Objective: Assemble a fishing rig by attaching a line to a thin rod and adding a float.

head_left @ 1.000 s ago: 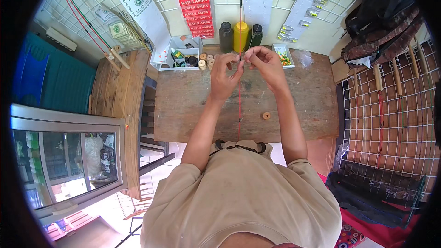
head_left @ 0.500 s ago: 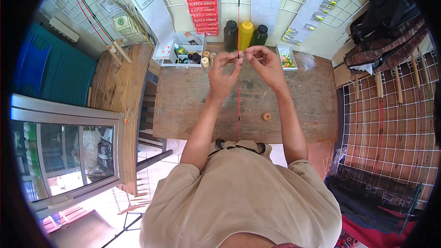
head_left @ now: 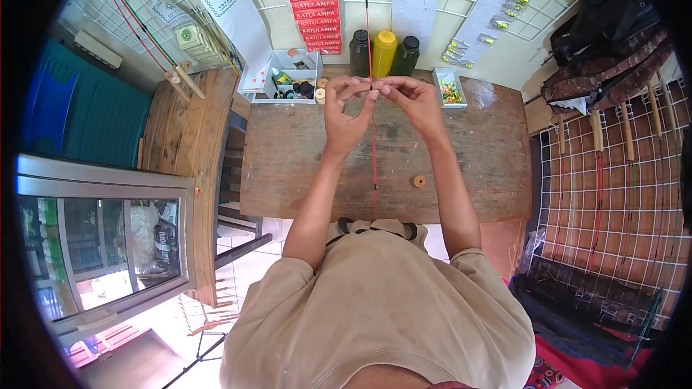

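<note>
A thin red rod (head_left: 373,151) runs straight away from my chest over the wooden table (head_left: 288,166), its pale tip reaching up past three bottles. My left hand (head_left: 344,108) and my right hand (head_left: 411,101) meet at the rod's upper part, fingertips pinched on it from either side. Whether something small is also held between the fingers, I cannot make out. A small round wooden spool (head_left: 419,181) lies on the table below my right forearm.
Dark, yellow and dark bottles (head_left: 384,54) stand at the table's far edge. A white compartment box (head_left: 288,79) sits to their left, a small tray of colourful bits (head_left: 450,90) to their right. Wire grids with rods hang on the right; a wooden counter (head_left: 184,137) stands left.
Both hands stay pinched on the rod; they and the table sit slightly lower and closer in view as my head shifted.
</note>
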Available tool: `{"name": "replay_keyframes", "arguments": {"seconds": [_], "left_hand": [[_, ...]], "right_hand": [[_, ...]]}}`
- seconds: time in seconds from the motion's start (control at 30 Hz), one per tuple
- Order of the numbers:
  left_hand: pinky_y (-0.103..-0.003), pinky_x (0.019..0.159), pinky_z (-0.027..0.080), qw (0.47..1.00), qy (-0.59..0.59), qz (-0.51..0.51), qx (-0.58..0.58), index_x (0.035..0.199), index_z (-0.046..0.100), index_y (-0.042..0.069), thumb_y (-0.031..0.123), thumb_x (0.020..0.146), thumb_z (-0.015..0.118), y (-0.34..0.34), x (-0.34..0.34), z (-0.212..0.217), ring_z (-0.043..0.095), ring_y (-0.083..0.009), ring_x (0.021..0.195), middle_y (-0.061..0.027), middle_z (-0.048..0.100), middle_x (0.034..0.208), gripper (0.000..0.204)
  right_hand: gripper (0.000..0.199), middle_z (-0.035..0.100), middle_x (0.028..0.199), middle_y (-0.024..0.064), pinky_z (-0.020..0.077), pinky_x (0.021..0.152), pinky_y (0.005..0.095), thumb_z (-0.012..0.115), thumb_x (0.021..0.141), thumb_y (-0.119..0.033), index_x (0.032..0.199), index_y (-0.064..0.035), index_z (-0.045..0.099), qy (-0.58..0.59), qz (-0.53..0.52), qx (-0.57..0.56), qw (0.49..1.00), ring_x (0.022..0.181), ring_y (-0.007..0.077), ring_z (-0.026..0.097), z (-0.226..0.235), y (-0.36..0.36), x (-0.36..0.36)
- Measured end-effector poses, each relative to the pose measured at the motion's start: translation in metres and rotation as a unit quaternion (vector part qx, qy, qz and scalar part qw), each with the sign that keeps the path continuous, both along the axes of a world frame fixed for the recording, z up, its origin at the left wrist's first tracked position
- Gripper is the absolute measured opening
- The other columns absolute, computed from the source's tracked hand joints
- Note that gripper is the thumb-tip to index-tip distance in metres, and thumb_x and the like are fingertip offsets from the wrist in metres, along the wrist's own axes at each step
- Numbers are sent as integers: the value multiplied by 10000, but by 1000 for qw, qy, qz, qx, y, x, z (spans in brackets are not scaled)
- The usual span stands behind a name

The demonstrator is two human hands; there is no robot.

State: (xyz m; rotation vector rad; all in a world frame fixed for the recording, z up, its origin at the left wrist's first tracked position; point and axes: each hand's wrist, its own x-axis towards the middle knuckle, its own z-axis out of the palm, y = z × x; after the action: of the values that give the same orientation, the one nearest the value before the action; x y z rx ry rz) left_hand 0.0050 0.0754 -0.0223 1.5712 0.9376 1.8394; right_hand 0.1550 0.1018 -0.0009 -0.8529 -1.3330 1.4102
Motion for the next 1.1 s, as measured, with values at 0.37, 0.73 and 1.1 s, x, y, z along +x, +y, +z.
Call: {"name": "replay_keyframes", "arguments": {"seconds": [0.37,0.73,1.1], "left_hand": [[-233,749,447,990,-89,-84,-70,1056,426,49,-4,840,661,6,-10,1,608,-106,845,-129,692,953,324],[-285,847,485,970,-129,-146,-143,1090,428,44,-33,853,643,7,-12,4,644,-179,955,-130,667,971,329],[-231,739,469,962,-159,-148,-167,1061,447,42,-11,837,674,6,-12,10,666,-171,927,-103,691,866,323]], "right_hand": [[141,676,916,63,497,741,253,668,876,-112,963,-4,645,59,6,-14,998,801,98,599,-15,1,3],[164,663,933,65,516,731,258,671,861,-59,1001,1,610,111,-15,15,994,830,105,610,-17,-9,-2],[179,596,942,50,502,791,264,637,854,34,974,-28,520,190,-45,49,980,916,134,605,-14,-13,-11]]}}
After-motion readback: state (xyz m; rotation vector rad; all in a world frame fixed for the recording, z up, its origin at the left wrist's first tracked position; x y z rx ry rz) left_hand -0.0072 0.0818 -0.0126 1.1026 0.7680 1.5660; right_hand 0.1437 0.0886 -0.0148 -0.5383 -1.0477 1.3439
